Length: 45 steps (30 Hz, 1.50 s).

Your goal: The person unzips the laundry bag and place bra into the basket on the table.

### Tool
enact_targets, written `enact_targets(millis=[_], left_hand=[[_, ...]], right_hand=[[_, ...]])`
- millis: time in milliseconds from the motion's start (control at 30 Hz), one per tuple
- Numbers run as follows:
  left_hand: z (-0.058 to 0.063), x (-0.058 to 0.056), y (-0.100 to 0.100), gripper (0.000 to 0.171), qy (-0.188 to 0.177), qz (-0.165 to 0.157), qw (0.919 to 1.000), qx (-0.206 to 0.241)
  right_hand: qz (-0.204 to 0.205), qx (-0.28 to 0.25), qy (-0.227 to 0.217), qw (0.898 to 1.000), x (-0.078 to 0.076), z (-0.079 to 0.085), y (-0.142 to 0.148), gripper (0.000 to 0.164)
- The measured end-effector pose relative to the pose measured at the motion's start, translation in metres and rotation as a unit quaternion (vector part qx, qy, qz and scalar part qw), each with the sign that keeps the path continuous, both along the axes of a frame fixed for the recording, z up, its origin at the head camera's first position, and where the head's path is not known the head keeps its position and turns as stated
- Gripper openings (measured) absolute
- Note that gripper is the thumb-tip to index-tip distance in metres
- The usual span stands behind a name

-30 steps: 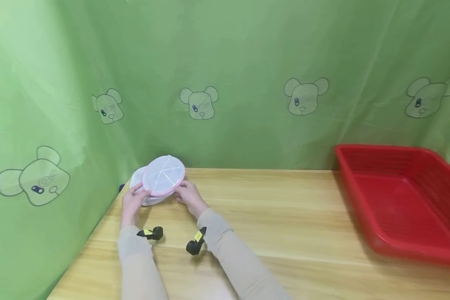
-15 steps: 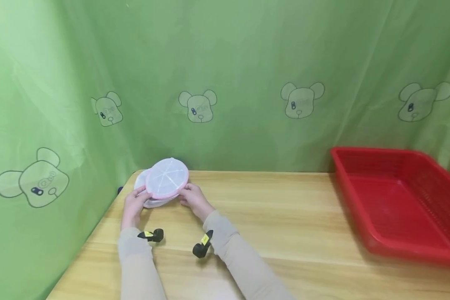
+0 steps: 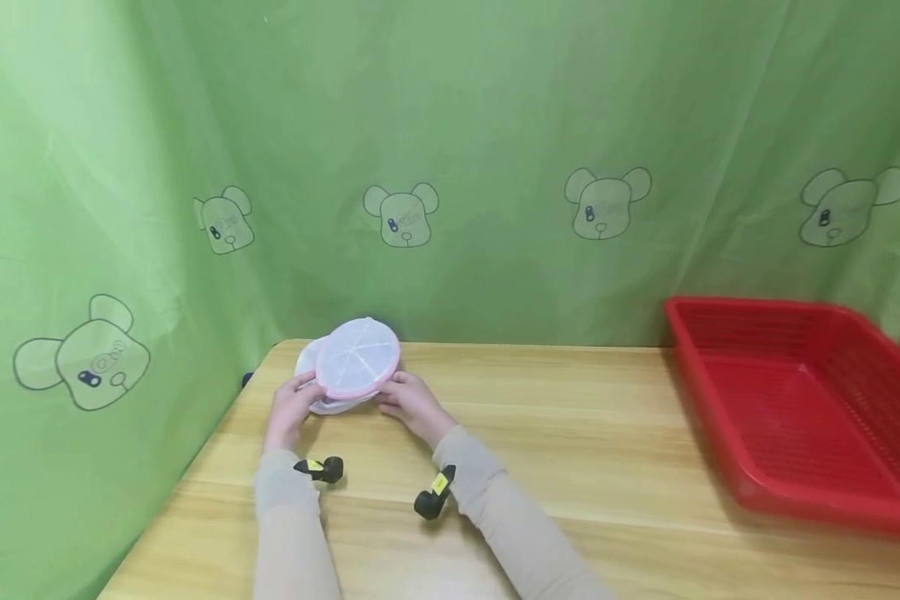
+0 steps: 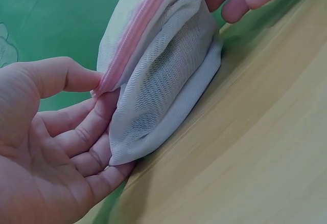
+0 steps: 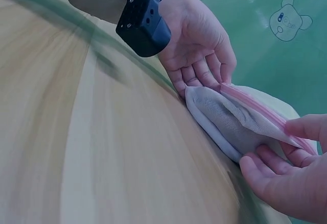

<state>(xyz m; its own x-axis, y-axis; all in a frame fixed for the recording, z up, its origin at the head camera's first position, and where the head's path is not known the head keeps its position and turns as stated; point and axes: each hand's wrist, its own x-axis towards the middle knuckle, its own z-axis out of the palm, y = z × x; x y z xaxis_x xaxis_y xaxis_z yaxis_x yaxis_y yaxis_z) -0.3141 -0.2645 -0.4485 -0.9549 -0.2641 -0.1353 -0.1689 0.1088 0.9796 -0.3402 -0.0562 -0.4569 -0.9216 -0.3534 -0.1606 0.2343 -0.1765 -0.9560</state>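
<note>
A round white mesh laundry bag with a pink zipper round its top edge sits at the back left of the table. My left hand pinches the near-left part of that edge; in the left wrist view its thumb lies on the pink zipper, with fingers under the fabric. On the opposite side, my right hand grips the bag, thumb on the zipper and fingers against the mesh. The grey mesh side sags in folds below the zipper, its lower rim close over the wood.
A large red plastic basket stands at the right of the wooden table. Green curtain printed with bear faces hangs behind and to the left. Each wrist carries a black camera.
Both hands have shifted to the right with the mesh laundry bag, keeping hold of its edge. The head view has also moved slightly. The basket stays on the table.
</note>
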Motion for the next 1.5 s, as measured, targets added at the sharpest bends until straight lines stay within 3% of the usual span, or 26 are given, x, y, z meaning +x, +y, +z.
enact_targets(millis=[333, 567, 800, 1133, 1500], left_hand=[[0.003, -0.007, 0.021, 0.057, 0.004, -0.041, 0.9991, 0.002], [-0.002, -0.008, 0.034, 0.057, 0.014, -0.063, 0.9972, 0.039], [-0.008, -0.012, 0.050, 0.056, 0.023, -0.076, 0.9964, 0.032], [-0.006, -0.014, 0.066, 0.051, 0.023, -0.093, 0.9951, 0.026], [-0.012, -0.016, 0.082, 0.049, 0.032, -0.124, 0.9910, 0.038]], right_hand=[[-0.005, -0.029, -0.021, 0.999, 0.002, 0.000, 0.029, 0.031], [-0.013, -0.048, -0.048, 0.998, 0.007, 0.000, 0.052, 0.017], [-0.017, -0.049, -0.047, 0.998, 0.012, -0.002, 0.070, 0.006], [-0.028, -0.046, -0.048, 0.997, 0.016, -0.004, 0.090, 0.005], [-0.007, -0.054, -0.062, 0.997, 0.026, -0.007, 0.112, 0.011]])
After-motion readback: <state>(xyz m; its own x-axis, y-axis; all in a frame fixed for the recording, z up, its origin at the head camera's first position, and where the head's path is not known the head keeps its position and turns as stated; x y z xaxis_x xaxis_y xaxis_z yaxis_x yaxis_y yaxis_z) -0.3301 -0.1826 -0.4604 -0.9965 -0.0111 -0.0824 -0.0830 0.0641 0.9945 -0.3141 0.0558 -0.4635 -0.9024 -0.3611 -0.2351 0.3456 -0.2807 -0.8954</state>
